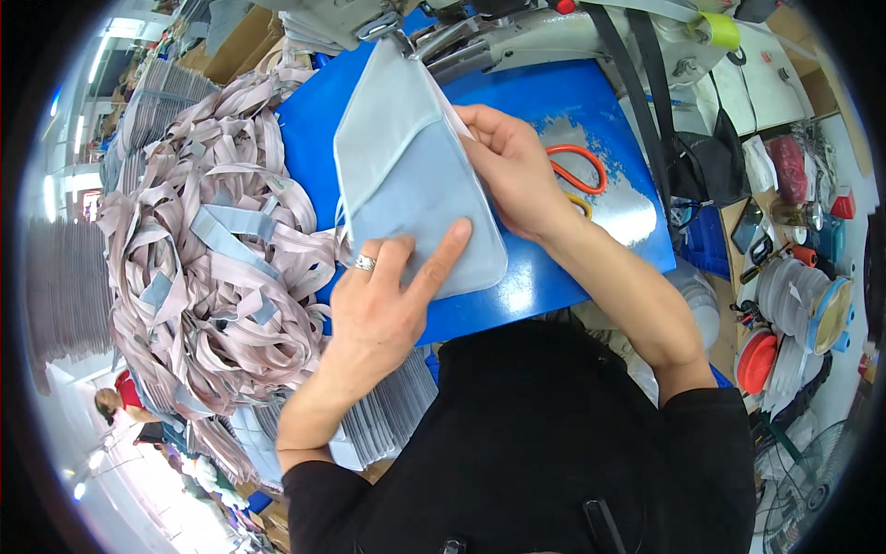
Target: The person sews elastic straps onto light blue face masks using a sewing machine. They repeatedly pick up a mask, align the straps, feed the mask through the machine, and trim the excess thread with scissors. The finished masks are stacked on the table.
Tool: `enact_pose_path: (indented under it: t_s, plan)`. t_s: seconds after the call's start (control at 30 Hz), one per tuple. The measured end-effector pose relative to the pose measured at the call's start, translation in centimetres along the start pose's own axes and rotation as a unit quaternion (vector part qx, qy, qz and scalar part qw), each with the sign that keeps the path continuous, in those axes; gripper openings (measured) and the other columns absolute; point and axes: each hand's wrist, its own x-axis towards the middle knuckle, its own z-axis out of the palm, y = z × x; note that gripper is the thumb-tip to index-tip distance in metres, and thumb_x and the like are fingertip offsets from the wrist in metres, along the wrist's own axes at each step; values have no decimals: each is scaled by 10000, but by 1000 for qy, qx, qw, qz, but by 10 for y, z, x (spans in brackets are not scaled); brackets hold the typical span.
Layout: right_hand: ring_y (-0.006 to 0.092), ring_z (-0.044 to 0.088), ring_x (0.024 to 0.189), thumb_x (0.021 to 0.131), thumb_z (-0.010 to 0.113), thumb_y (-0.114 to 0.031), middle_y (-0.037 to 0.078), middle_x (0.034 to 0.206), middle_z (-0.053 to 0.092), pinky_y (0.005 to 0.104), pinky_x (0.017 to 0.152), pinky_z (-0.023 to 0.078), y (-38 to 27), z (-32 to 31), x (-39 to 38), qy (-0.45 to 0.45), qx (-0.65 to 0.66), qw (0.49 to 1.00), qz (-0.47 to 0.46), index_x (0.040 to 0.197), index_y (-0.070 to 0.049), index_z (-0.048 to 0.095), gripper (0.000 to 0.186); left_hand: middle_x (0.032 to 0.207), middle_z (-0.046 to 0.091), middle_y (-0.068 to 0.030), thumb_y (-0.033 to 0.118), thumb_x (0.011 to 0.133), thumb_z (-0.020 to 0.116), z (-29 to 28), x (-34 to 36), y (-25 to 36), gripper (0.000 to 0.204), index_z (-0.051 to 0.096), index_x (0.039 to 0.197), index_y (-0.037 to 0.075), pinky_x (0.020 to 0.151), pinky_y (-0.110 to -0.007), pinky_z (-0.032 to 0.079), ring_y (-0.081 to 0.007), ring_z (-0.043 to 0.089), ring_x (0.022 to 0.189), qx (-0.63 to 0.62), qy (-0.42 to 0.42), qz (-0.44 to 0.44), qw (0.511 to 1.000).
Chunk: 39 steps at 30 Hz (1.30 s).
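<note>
A pale blue-grey fabric piece (425, 212) with rounded lower corners and a lighter upper section (374, 111) stands out over a blue work surface (646, 240), its top at the metal head of a sewing machine (388, 37). My right hand (512, 171) pinches its right edge near the middle, thumb on top. My left hand (388, 305), wearing a ring, rests on the lower left part, index finger stretched out and the other fingers bent. Scissors with orange handles (591, 162) lie beside my right hand, partly hidden, with a yellow loop below them.
A large tangled heap of pinkish strips (212, 286) fills the left, among stacked panels (171, 92). Dark straps (646, 111) hang at the right, beside spools (789, 286), small tools and a fan (812, 480). A person in red (125, 392) is at the far lower left.
</note>
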Motion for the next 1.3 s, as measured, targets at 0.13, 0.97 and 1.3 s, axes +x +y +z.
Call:
enact_pose_path:
  t_s: [0.13,0.97,1.3]
  plan:
    - [72,697,840,1095,596,-138,71,1011,760,230,681,555,-4,2,-12,26,11,1000,0,1334,62,614,312,880,452,-60,70,811,698,-32,25,-15,764,581,1538,272,566,-307,540,-199,586,765,83,-51,41,994]
    - [88,696,846,1030,651,-59,93,1003,766,253,746,551,12,2,60,24,-10,998,-59,1196,57,661,203,1003,629,-172,-16,833,668,-53,131,-129,540,727,1348,134,695,-439,576,-344,704,743,165,-35,131,977]
    - [67,679,773,1026,654,-59,73,948,767,227,676,535,11,1,59,39,-15,997,-66,1218,57,664,224,973,689,-202,28,825,655,-28,129,-77,428,719,1249,16,682,-465,594,-389,728,771,131,-20,18,991]
